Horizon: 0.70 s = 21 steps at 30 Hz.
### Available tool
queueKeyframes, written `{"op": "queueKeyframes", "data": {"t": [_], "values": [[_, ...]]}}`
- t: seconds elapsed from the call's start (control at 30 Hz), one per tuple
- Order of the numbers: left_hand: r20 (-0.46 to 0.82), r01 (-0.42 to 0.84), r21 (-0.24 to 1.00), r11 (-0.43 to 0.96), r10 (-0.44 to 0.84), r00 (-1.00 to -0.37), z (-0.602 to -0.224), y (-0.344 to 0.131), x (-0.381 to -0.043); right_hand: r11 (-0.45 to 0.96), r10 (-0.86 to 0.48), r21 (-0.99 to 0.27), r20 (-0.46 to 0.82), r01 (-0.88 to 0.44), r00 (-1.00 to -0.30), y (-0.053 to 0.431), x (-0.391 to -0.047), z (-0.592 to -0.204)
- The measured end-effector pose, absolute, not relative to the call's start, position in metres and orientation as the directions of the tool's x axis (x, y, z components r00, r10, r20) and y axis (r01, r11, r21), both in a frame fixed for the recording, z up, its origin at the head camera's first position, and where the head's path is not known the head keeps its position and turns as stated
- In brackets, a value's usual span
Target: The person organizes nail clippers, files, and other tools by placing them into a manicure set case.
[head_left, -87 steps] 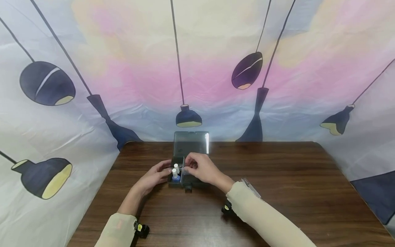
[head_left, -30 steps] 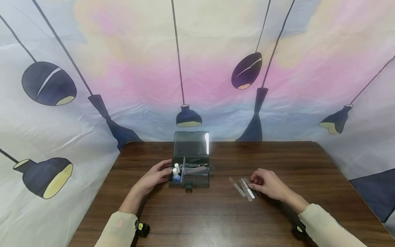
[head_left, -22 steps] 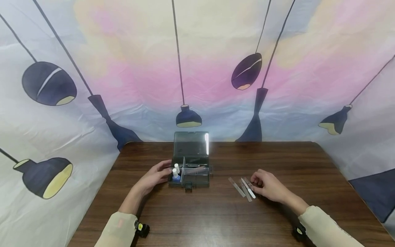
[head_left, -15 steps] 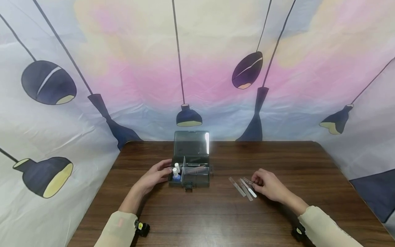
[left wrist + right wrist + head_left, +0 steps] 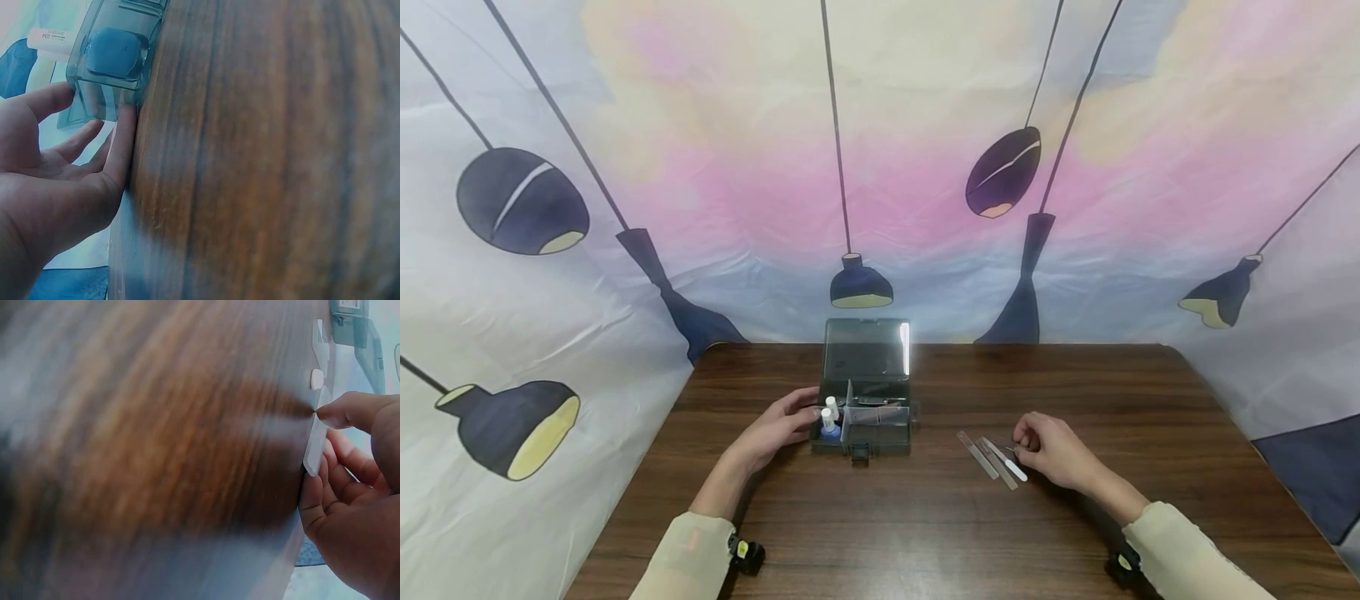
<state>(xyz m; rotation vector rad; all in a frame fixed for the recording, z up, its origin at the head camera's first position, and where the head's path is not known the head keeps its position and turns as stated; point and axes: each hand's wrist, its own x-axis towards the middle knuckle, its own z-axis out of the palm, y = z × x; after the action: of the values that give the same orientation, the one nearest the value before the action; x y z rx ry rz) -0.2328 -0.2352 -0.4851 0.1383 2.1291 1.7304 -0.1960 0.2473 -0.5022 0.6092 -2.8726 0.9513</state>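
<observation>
In the head view my left hand [image 5: 778, 425] rests against the left side of a clear grey box [image 5: 880, 442] whose lid stands up. Its thumb touches the rim in the left wrist view, with the other fingers extended along the wall. Two small white-capped bottles [image 5: 828, 422] stand in the left compartment, at least one with blue contents. Farther right, my right hand [image 5: 1054, 448] is low over the table. Between its thumb and fingers it pinches a clear flat strip [image 5: 315, 447]. Beside it lie clear strips [image 5: 977, 455] and a slim white-handled tool [image 5: 1015, 469].
A divider [image 5: 848, 404] splits the box, and thin tools [image 5: 880, 402] lie in its right part. The latch [image 5: 860, 452] hangs at the front. Behind the brown wooden table [image 5: 880, 517] hangs a fabric backdrop [image 5: 737, 208] printed with lamps.
My right hand has moved from the box to the strips on the table's right. The white-handled tool and strips have shifted slightly. My left hand has stayed at the box.
</observation>
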Motion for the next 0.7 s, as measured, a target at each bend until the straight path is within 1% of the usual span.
{"op": "queueKeyframes", "data": {"t": [0.13,0.3,0.43,0.6,0.7], "values": [[-0.233,-0.164,0.959,0.23,0.318,-0.919,-0.485,-0.235,-0.232,0.725,-0.36,-0.569,0.167,-0.388,-0.918,0.248,-0.197,-0.502],[-0.229,-0.161,0.96,0.227,0.316,-0.921,-0.485,-0.235,-0.232,0.705,-0.408,-0.563,0.174,-0.43,-0.896,0.25,-0.199,-0.499],[-0.228,-0.158,0.96,0.232,0.318,-0.92,-0.485,-0.234,-0.233,0.702,-0.418,-0.557,0.183,-0.444,-0.89,0.249,-0.202,-0.494],[-0.236,-0.166,0.958,0.236,0.309,-0.921,-0.484,-0.234,-0.233,0.699,-0.421,-0.554,0.191,-0.451,-0.887,0.238,-0.21,-0.488],[-0.24,-0.17,0.956,0.238,0.303,-0.922,-0.484,-0.234,-0.232,0.674,-0.443,-0.559,0.216,-0.482,-0.87,0.227,-0.216,-0.485]]}}
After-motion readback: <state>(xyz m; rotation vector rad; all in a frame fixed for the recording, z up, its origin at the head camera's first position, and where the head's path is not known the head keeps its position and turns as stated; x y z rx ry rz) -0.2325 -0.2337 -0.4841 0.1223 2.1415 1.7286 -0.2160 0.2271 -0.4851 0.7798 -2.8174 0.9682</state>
